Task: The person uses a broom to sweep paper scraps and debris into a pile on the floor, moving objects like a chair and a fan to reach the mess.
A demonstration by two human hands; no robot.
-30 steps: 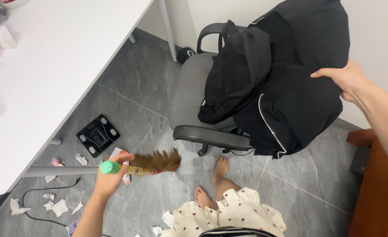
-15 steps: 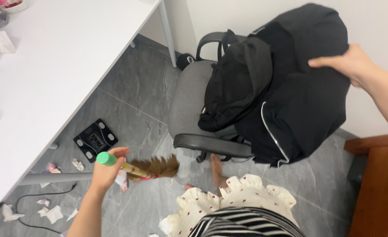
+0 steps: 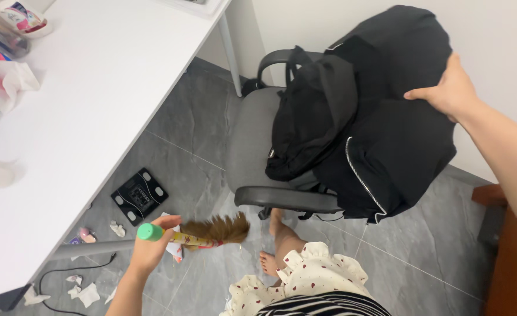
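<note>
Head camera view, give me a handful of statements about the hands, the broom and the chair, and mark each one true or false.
1. The left hand grips a small broom by its green-capped handle. True.
2. The right hand rests flat on the white desk. False: it lies on the black jacket draped over the grey chair.
3. A black backpack sits on the chair. True.
4. The black bathroom scale lies on the desk. False: it lies on the grey tiled floor.
5. Paper scraps lie on the floor. True.
</note>
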